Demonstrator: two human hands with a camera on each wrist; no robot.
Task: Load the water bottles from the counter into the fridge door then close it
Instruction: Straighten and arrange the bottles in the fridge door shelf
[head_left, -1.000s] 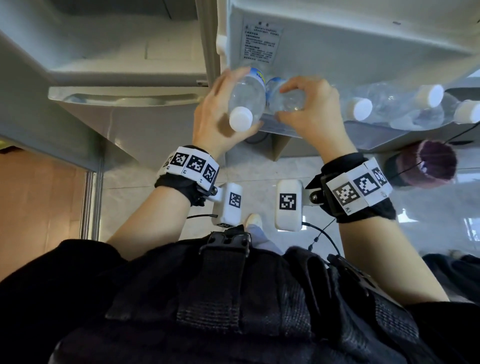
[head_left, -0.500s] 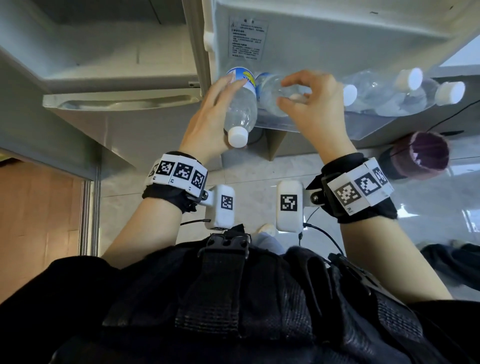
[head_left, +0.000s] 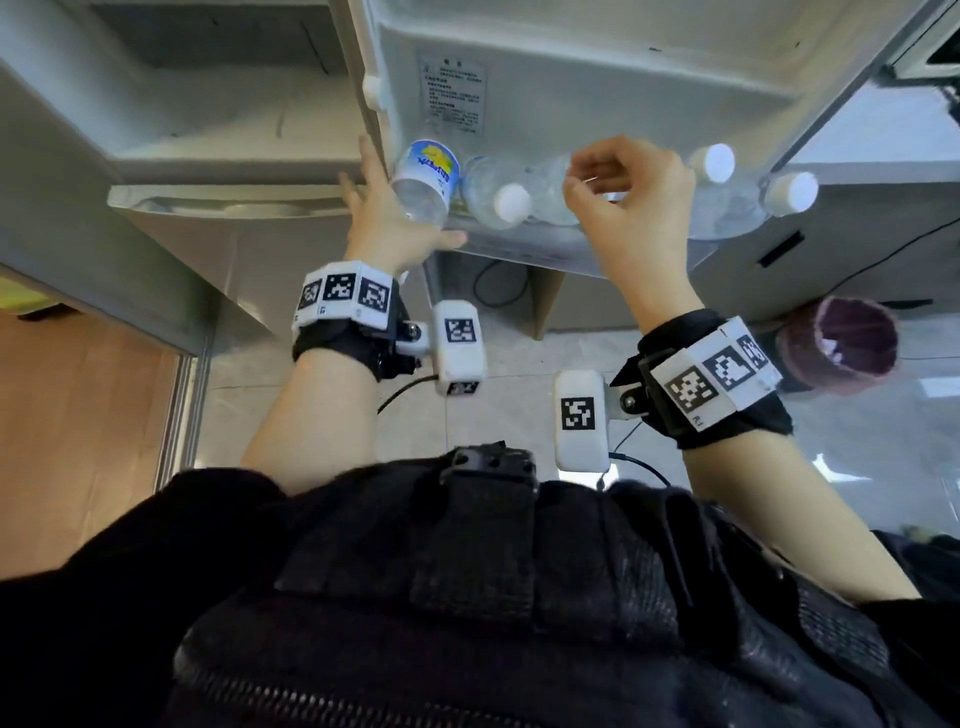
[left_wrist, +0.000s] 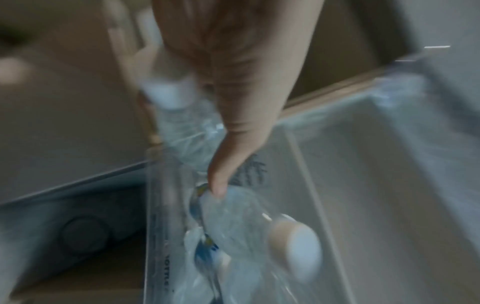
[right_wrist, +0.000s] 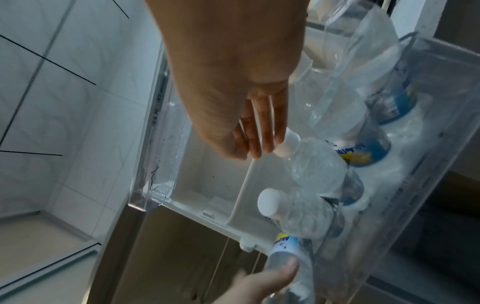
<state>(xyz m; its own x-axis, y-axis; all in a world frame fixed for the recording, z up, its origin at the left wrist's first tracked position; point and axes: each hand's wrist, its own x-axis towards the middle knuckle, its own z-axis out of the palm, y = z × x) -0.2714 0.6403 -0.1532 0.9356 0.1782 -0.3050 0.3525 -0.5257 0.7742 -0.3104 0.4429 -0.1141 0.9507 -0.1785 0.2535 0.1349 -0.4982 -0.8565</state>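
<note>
Clear bottle (head_left: 426, 179): touches it with left hand (head_left: 387, 221), fingers straight along it. Holds right hand (head_left: 631, 208) empty, fingers loosely curled together, cap (right_wrist: 287, 144) just beside fingertips.

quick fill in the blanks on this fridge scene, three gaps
1. The left hand touches the bottle whose label is blue and ____.
2. The bottle caps in the door shelf are all ____.
3. The fridge door stands ____.
Missing words: yellow; white; open
</note>
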